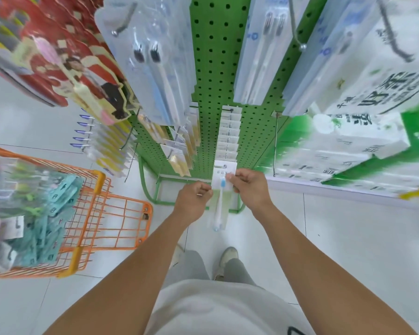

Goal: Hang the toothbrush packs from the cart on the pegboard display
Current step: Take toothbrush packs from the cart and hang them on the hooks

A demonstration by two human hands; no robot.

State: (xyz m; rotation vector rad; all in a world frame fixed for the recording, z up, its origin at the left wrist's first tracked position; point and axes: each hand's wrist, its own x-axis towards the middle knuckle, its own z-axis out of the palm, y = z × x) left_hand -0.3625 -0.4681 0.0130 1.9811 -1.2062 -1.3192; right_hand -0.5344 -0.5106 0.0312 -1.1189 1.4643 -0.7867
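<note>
A: Centre of frame? 
B: A toothbrush pack (220, 194), white card with a blue-headed brush, upright before the lower pegboard (213, 68).

A: Held how? 
B: Right hand (250, 187) pinches its top right edge; left hand (195, 197) has fingers curled at its left edge.

A: Above? 
B: A row of hung packs (230, 134) on one hook.

A: Left of frame? 
B: An orange cart (102, 201) holding teal packs (49, 213).
</note>
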